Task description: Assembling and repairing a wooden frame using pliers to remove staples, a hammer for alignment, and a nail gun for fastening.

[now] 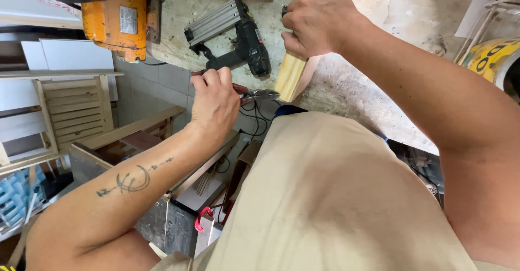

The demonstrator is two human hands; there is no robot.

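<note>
My left hand is closed around the red handles of a pair of pliers, whose metal jaws point right and touch the lower end of a light wooden piece. My right hand grips the upper part of that wooden piece and holds it against the edge of the workbench. A small dark object shows at my right fingertips; what it is I cannot tell. My beige shirt fills the lower middle of the view.
A black and grey nail gun lies on the bench just left of the wood. An orange power tool sits at the bench's far left. Wooden slatted frames stand below left. A yellow and white drum is at the right edge.
</note>
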